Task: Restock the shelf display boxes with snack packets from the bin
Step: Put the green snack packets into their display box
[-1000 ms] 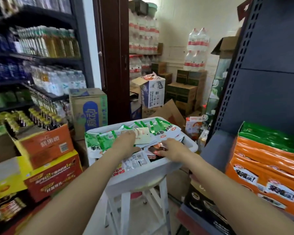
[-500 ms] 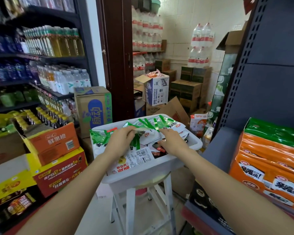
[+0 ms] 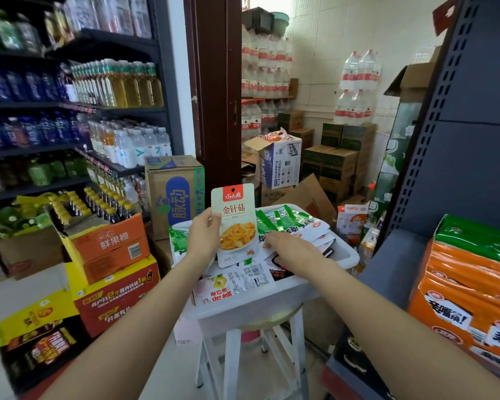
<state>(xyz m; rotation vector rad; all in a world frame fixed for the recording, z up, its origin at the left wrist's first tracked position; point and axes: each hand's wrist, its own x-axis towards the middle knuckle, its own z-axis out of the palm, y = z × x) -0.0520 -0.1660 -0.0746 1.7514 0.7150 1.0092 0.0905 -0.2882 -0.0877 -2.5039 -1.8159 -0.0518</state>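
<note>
Nearest the camera, two bare forearms reach forward over a white plastic bin [image 3: 272, 306] that sits on a white stool [image 3: 237, 356]. The left hand [image 3: 204, 236] holds a flat white foil snack packet with a red header and a picture of orange-yellow mushroom strips [image 3: 236, 225], its thumb on the front and its fingers curled behind the packet's left edge. The packet stands upright above the bin, long axis vertical, red hang-hole end pointing up, printed face toward the camera. Just to its right and slightly lower, the right hand [image 3: 285, 243] lies flat on the heap of loose green-and-white and white packets [image 3: 289, 225] in the bin, its fingers [image 3: 269, 238] straight and gripping nothing; those packets lie mostly flat, fanned away to the far right. The coming move probably turns on this: the orange and green cardboard display boxes [image 3: 471, 287] on the dark metal shelf [image 3: 399, 255] lie well to the right, nearer the right hand, while the picked packet is in the left hand, so it would have to cross over the bin or be passed across
</note>
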